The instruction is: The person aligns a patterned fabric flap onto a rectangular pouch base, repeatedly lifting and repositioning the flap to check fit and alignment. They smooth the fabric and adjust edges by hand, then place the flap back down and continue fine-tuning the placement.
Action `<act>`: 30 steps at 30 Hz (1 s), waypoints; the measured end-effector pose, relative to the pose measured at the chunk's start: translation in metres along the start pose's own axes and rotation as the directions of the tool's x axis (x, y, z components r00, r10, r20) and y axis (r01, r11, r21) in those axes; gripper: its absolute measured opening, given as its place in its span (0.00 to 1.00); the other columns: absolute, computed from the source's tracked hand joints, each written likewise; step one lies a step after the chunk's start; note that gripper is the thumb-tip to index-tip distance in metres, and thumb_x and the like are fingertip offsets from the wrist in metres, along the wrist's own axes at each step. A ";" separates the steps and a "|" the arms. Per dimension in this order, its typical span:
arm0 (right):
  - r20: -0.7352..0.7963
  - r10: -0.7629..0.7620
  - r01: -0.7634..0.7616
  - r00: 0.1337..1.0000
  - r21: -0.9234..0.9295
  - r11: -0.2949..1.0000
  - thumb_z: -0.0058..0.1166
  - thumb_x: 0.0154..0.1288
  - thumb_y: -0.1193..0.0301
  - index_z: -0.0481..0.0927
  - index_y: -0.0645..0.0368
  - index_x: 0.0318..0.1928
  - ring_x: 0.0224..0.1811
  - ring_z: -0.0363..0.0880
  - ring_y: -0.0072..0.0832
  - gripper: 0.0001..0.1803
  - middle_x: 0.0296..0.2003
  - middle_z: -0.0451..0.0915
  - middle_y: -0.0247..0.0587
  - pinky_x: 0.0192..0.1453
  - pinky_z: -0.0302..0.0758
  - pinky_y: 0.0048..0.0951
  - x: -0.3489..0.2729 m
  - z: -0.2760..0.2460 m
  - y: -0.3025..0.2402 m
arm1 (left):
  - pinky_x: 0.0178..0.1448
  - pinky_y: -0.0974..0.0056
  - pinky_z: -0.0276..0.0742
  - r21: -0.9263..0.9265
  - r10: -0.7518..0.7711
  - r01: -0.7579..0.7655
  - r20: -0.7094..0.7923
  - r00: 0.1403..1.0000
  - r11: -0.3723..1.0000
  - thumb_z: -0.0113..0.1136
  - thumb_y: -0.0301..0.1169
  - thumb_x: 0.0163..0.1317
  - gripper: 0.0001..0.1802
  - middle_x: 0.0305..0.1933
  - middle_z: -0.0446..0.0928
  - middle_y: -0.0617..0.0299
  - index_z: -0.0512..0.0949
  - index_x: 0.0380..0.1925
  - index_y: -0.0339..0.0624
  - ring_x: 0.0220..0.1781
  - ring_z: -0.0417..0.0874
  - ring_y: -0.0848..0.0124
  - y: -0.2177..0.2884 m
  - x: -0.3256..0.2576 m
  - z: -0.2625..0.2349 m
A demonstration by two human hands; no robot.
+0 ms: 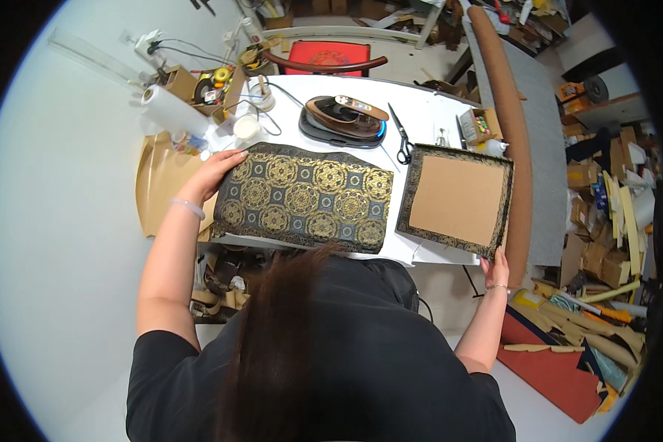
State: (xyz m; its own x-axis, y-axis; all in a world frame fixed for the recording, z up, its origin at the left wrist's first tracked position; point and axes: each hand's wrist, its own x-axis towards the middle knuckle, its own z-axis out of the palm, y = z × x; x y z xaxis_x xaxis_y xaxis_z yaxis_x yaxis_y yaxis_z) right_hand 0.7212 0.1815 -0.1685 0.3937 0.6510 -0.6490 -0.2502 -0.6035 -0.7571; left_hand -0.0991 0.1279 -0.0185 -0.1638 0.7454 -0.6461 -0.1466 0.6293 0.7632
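A rectangle of black fabric with a gold medallion pattern (pixel 302 193) lies across the left and middle of the white table. My left hand (pixel 215 172) is closed on its far left corner, fingers over the edge. To the right lies a square brown board (pixel 458 199) framed by a border of the same patterned fabric. My right hand (pixel 496 269) grips this fabric-edged board at its near right corner, thumb and fingers partly hidden by the edge. Beyond the fabric, a brown iron (pixel 344 116) rests on its dark base. Black-handled scissors (pixel 401 136) lie between iron and board.
A white cup (pixel 246 127) and a jar with a brush (pixel 261 98) stand at the back left. A brown roll (pixel 510 147) runs along the right side. Brown paper (pixel 162 184) lies at the left, and a red chair (pixel 329 55) stands behind the table (pixel 423 250).
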 end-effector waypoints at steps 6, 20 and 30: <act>-0.064 0.450 -0.419 0.891 0.265 0.868 0.55 0.79 0.51 0.80 0.64 0.58 0.51 0.86 0.42 0.27 0.49 0.86 0.45 0.60 0.89 0.45 0.098 -0.021 0.093 | 0.57 0.65 0.84 -0.053 -0.025 0.024 -0.008 1.000 0.998 0.66 0.42 0.74 0.28 0.54 0.86 0.58 0.77 0.64 0.32 0.52 0.87 0.71 -0.006 -0.002 -0.003; 0.110 -0.381 0.391 0.918 -0.082 0.917 0.53 0.81 0.65 0.81 0.64 0.61 0.58 0.84 0.33 0.18 0.52 0.87 0.46 0.66 0.78 0.34 -0.018 0.260 0.043 | 0.71 0.61 0.77 -0.129 -0.077 0.112 0.250 0.965 0.985 0.52 0.54 0.80 0.34 0.68 0.80 0.55 0.75 0.70 0.37 0.65 0.83 0.68 0.005 0.024 -0.017; 0.752 0.513 0.327 0.413 -0.649 0.687 0.53 0.80 0.48 0.84 0.61 0.62 0.58 0.81 0.22 0.30 0.52 0.86 0.35 0.69 0.74 0.27 -0.139 0.417 -0.097 | 0.59 0.70 0.77 0.325 -0.014 -0.121 0.385 0.923 0.938 0.68 0.35 0.73 0.19 0.48 0.84 0.69 0.84 0.60 0.41 0.50 0.81 0.79 0.047 0.061 -0.031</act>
State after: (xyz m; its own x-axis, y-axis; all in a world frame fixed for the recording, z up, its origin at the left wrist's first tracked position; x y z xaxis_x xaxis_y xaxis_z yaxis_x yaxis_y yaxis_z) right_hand 0.3217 0.3420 -0.0356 -0.6311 0.3057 -0.7130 0.5304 -0.5006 -0.6841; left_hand -0.1466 0.1956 -0.0219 0.2262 0.7635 -0.6049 0.1996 0.5715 0.7960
